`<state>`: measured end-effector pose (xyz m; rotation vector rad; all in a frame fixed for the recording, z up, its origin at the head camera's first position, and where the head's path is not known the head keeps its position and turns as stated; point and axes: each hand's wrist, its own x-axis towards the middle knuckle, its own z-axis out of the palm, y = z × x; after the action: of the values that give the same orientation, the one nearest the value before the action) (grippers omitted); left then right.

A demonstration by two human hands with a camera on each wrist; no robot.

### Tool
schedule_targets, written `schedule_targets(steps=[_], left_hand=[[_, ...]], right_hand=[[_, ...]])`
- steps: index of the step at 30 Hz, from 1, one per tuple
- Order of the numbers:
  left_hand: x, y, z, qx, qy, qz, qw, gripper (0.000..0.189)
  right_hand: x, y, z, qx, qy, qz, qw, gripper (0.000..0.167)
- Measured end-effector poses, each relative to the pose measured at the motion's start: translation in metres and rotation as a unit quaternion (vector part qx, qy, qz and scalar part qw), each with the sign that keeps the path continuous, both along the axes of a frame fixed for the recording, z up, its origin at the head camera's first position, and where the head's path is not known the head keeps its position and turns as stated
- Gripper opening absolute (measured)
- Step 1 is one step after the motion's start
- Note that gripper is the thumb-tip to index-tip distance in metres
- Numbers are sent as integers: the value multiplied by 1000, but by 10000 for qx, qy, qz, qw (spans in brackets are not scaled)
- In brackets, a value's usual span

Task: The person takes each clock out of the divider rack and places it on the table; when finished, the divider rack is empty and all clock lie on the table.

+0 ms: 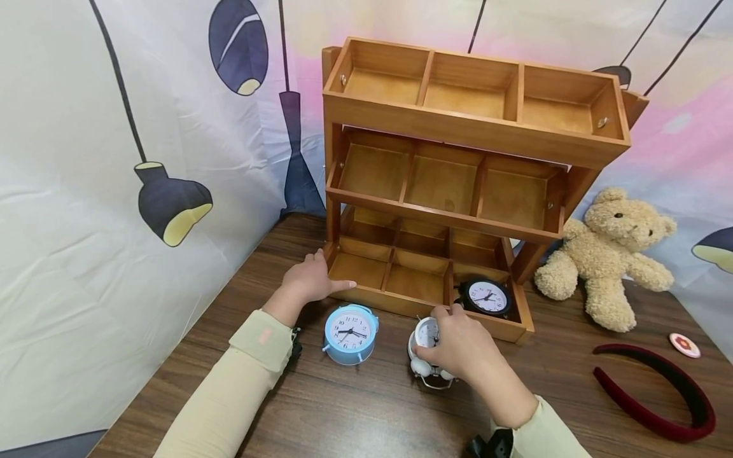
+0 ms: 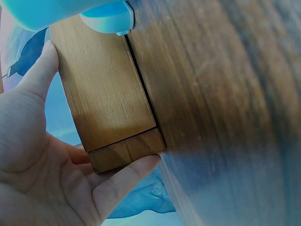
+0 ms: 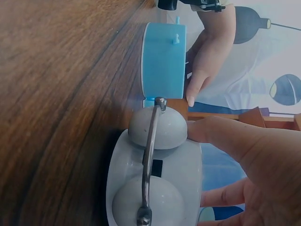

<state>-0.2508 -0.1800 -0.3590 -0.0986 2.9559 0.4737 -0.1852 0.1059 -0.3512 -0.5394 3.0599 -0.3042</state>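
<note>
My left hand (image 1: 309, 278) holds the front left corner of a three-tier wooden shelf (image 1: 366, 289), thumb over the bottom tray's front rim and fingers around its side. In the left wrist view a finger lies along the tray's end (image 2: 127, 150). The right hand (image 1: 460, 343) grips a white twin-bell alarm clock (image 1: 420, 346) in front of the shelf, its bells (image 3: 157, 127) and metal handle towards me. Between the hands a light blue alarm clock (image 1: 350, 334) lies face up on the table. A black alarm clock (image 1: 487, 297) rests in the bottom tray's right front compartment.
A teddy bear (image 1: 615, 254) sits right of the shelf. On the right of the table lie a dark red headband (image 1: 687, 388) and a small round item with a red flower (image 1: 684, 345). A printed cloth (image 1: 172, 286) hangs behind the wooden table (image 1: 355, 413).
</note>
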Motion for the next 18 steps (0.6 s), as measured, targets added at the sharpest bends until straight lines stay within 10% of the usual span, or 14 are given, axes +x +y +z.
schedule_targets(steps=[18], left_hand=[[-1, -2, -4, 14, 70, -11, 10000, 115]], right_hand=[[2, 4, 5, 30, -135, -51, 9999, 81]])
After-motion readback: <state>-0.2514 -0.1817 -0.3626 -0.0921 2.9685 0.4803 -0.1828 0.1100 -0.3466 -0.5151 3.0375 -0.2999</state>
